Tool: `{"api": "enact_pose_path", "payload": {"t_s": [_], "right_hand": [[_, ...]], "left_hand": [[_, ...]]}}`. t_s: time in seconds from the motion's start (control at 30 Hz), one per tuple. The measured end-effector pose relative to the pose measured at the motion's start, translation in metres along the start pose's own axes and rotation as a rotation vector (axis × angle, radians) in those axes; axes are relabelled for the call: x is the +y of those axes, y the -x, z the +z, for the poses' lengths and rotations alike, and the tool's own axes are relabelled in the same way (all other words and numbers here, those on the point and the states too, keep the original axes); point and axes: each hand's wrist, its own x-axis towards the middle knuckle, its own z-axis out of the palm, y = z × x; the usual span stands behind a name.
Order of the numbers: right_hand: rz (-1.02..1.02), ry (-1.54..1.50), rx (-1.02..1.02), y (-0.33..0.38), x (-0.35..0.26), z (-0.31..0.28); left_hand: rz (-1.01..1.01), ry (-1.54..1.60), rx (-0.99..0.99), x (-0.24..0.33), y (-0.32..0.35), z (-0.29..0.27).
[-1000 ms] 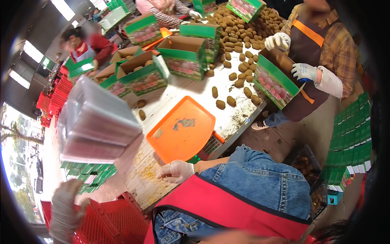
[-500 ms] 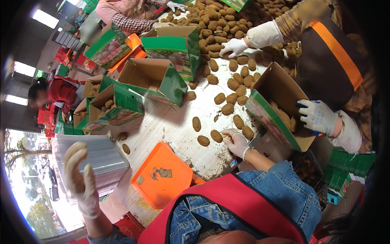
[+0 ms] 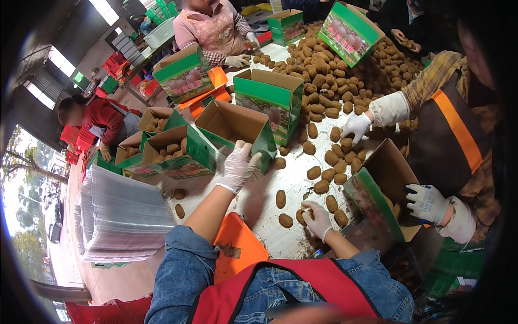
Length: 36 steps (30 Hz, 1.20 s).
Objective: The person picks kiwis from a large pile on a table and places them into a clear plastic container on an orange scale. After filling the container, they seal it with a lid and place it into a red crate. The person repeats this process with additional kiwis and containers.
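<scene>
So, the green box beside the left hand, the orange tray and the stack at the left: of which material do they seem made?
Green box: likely cardboard, printed and slightly glossy outside; the inside is plain matte brown.
Orange tray: probably plastic, smooth and evenly coloured apart from a dirty patch.
Stack: perhaps thin plastic sheets or trays, judging by shiny, pale, layered edges.

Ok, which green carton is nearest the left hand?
The open carton just beyond the left hand: no fruit shows inside it, unlike the three fruit-holding cartons close on its left.
</scene>
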Motion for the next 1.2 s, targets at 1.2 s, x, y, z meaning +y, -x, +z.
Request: {"api": "enact_pose_path", "payload": {"t_s": [1.2], "right_hand": [[-0.334,0.680,0.097,-0.305,-0.165,0.083]], "left_hand": [[-0.240,0.319,0.145,-0.039,0.032,-0.034]]}}
